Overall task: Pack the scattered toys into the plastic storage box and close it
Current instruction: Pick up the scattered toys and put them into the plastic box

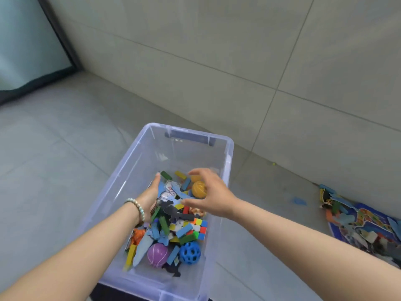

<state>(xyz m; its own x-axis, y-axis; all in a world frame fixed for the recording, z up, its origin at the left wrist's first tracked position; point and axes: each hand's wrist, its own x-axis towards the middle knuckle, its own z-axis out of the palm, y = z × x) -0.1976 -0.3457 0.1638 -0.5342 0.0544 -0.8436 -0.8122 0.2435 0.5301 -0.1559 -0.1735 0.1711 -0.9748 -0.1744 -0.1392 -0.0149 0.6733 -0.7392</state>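
- The grey tiled floor fills most of my feed. It meets a pale tiled wall that runs across the top.
- A dark-framed glass panel stands in the far left corner.
- The clear plastic storage box sits on the floor right below the camera. It is open, and I see no lid on it. Toys cover its near half, while the far end by the blue handle is bare.
- A heap of puzzle pieces on a blue printed board lies on the floor by the wall. It is well apart from the box, to the right.
- The left hand reaches inside the box by the left wall. Its fingers are straight and rest against loose blue pieces, not curled round anything. The thumb is hidden from me.
- The right hand hovers over the toys. Its fingers are spread and loosely arched, and they grip nothing.
- A colour cube lies in the middle of the pile, among wooden blocks and card scraps.
- A yellow ball sits just under the right palm.
- A purple ball and a blue holed ball lie side by side at the near end.
- A yellow block leans against the box's left wall.
- A bead bracelet circles the left wrist.
- One small blue scrap lies alone on the floor, between the box and the heap.
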